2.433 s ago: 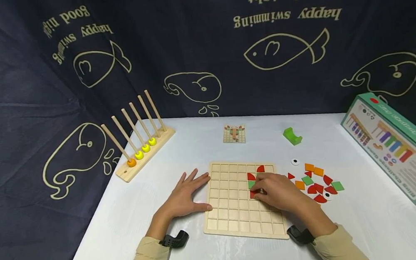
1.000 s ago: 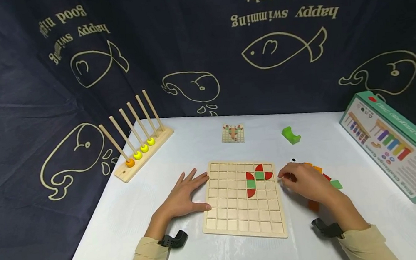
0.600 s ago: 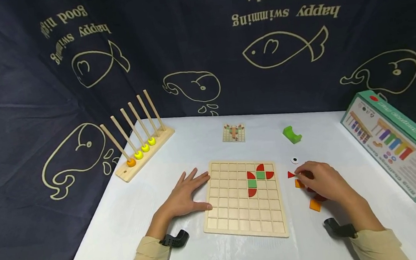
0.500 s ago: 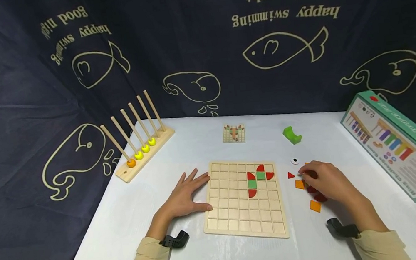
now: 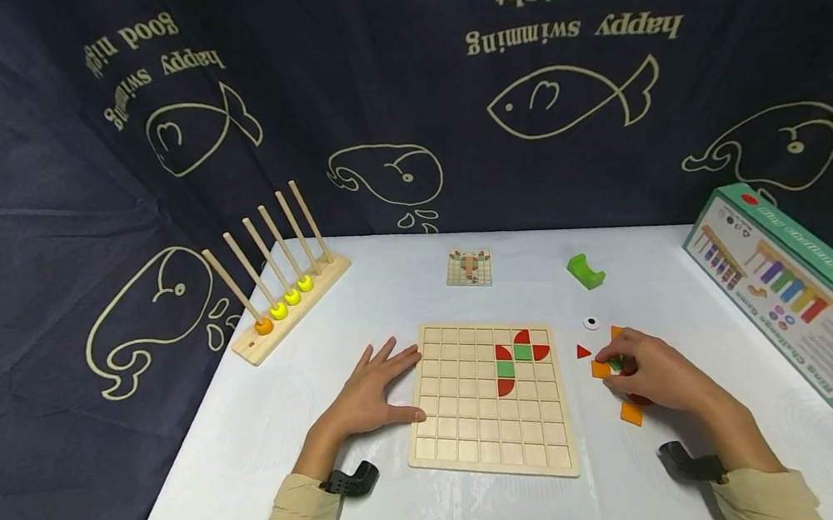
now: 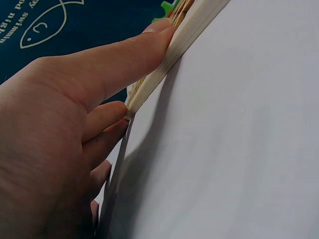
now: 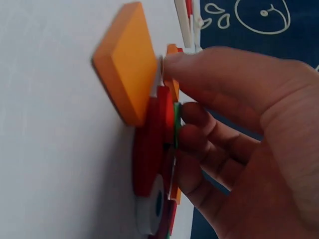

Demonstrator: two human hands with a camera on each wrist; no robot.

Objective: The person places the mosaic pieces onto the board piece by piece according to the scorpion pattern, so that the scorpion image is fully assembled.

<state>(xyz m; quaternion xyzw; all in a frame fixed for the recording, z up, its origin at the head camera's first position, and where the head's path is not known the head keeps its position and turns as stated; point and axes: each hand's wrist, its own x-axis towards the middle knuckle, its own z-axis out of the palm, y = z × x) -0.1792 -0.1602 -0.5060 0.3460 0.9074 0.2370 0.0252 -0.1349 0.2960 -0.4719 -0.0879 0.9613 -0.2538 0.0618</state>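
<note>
Creased navy cloth (image 5: pixel 369 80), printed in pale lines, hangs at twelve o'clock behind a white tabletop (image 5: pixel 391 304) carrying a flat wooden board (image 5: pixel 476 406) of square cells. At the board's nine o'clock edge the left hand (image 5: pixel 372 394) rests, fingers spread, grip released. Beyond its three o'clock edge, the right hand (image 5: pixel 656 369) is at a flat orange tile (image 5: pixel 600 369), though I cannot tell whether its grip pinches it.
</note>
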